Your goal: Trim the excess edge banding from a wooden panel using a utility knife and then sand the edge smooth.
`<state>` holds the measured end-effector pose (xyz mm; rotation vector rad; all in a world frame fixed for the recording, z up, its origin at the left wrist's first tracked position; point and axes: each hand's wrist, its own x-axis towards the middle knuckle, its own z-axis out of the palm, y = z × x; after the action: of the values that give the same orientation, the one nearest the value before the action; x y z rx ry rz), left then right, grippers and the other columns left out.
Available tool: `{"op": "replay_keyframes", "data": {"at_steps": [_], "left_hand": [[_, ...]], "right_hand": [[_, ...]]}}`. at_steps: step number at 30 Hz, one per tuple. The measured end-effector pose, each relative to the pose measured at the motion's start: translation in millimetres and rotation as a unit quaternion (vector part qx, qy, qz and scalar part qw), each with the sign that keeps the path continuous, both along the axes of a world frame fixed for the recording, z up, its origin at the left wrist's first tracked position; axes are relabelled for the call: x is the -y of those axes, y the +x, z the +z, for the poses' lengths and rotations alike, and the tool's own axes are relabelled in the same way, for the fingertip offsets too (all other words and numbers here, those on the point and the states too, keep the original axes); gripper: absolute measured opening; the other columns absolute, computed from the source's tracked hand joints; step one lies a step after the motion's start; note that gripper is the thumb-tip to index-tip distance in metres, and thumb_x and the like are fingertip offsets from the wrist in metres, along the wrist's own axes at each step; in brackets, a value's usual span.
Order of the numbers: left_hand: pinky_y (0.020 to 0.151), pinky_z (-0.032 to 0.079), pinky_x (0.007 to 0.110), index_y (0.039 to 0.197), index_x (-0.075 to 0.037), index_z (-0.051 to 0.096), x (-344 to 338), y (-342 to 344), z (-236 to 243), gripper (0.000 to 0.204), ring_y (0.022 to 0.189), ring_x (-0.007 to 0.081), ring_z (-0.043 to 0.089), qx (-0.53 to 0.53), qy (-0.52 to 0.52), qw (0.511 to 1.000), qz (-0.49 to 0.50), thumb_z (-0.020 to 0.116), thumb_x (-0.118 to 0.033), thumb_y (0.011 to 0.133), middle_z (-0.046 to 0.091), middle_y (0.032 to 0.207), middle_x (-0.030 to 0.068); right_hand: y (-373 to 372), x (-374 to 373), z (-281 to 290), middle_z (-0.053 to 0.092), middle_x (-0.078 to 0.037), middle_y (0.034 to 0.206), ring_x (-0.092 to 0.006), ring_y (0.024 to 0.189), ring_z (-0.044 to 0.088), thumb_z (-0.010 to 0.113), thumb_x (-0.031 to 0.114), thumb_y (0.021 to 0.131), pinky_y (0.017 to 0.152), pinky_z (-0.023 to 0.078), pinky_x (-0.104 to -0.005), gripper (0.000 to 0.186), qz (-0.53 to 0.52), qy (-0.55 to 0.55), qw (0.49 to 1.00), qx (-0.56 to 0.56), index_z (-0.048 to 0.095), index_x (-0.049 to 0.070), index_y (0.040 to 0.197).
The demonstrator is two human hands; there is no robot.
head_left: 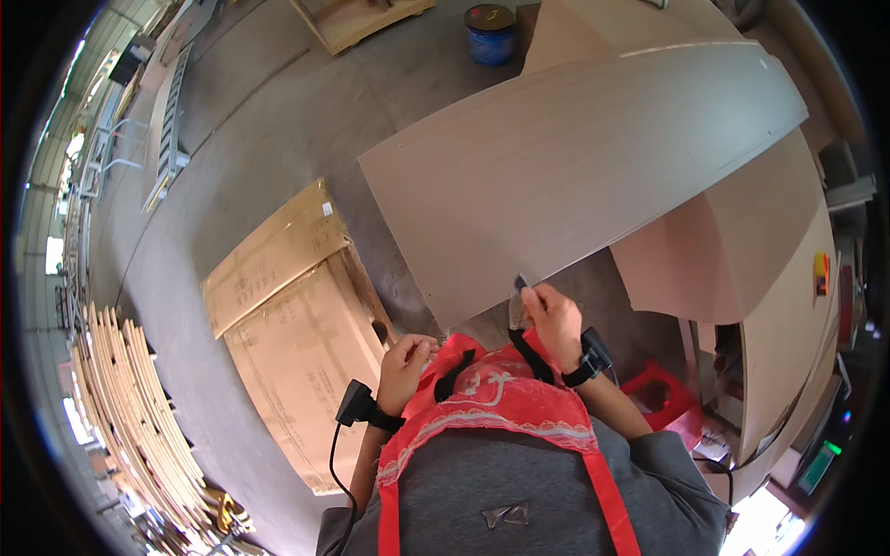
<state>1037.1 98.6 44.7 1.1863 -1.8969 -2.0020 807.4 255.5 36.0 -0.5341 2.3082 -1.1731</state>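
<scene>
A large grey-brown panel (pixel 575 157) stretches from just ahead of me toward the far right. My right hand (pixel 556 324) is closed on a small dark tool (pixel 522 280), whose tip is at the panel's near edge; its exact kind is too small to tell. My left hand (pixel 408 366) is curled beside the red apron (pixel 491 398) I wear, away from the panel. Its fingers hide whatever may be inside them. Black devices are strapped to both wrists.
Flattened cardboard boxes (pixel 297 343) lie on the left, with stacked wooden strips (pixel 139 417) farther left. More panels (pixel 732 222) lie under and beside the large one at right. A red plastic stool (pixel 663 394) is near my right arm. A blue drum (pixel 489 42) stands at the back.
</scene>
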Motion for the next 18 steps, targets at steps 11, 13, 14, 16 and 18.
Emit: {"op": "replay_keyframes", "data": {"at_steps": [11,13,14,16,18], "left_hand": [[0.079,0.052,0.026,0.107,0.002,0.064,104.7,95.5,-14.6,0.021,0.084,0.0139,0.067,0.005,-0.02,1.0,0.007,0.055,-0.016,0.101,0.07,0.095,0.0104],[0.079,0.052,0.027,0.106,0.003,0.064,115.0,107.6,-17.2,0.02,0.082,0.0135,0.066,0.009,-0.01,1.0,0.003,0.054,-0.014,0.101,0.07,0.094,0.0099],[0.079,0.052,0.027,0.106,0.003,0.064,119.2,113.7,-18.3,0.02,0.082,0.0135,0.066,0.005,-0.01,1.0,-0.002,0.054,-0.014,0.101,0.07,0.094,0.0099],[0.079,0.053,0.027,0.107,0.004,0.063,125.4,121.9,-19.6,0.02,0.083,0.0139,0.066,-0.016,-0.001,1.0,-0.026,0.054,-0.013,0.101,0.07,0.094,0.0099],[0.08,0.053,0.027,0.107,0.004,0.063,136.1,126.2,-19.9,0.02,0.084,0.014,0.066,-0.015,0.001,0.999,-0.052,0.054,-0.014,0.101,0.07,0.094,0.0101]], "right_hand": [[2.1,12.8,-8.6,0.061,-0.003,0.059,-0.0113,0.053,0.059,0.057,0.033,0.098,0.052,0.045,-0.0289,0.038,-0.159,0.009,0.987,-0.025,0.061,0.004,0.074],[27.6,19.1,-11.1,0.061,-0.003,0.059,-0.0113,0.053,0.059,0.057,0.034,0.098,0.053,0.045,-0.0303,0.037,-0.112,0.041,0.992,-0.026,0.061,0.005,0.075],[42.8,25.0,-9.5,0.061,-0.003,0.059,-0.0113,0.053,0.059,0.057,0.034,0.098,0.053,0.045,-0.0303,0.037,-0.117,0.041,0.992,-0.03,0.061,0.005,0.075],[70.7,32.8,-3.8,0.062,-0.003,0.06,-0.012,0.053,0.059,0.057,0.034,0.098,0.053,0.045,-0.0299,0.037,-0.14,0.008,0.99,0.005,0.061,0.005,0.075],[89.0,41.0,1.0,0.062,-0.004,0.061,-0.0126,0.054,0.061,0.057,0.033,0.097,0.054,0.046,-0.0295,0.037,-0.142,0.011,0.989,0.044,0.062,0.005,0.075]]}}
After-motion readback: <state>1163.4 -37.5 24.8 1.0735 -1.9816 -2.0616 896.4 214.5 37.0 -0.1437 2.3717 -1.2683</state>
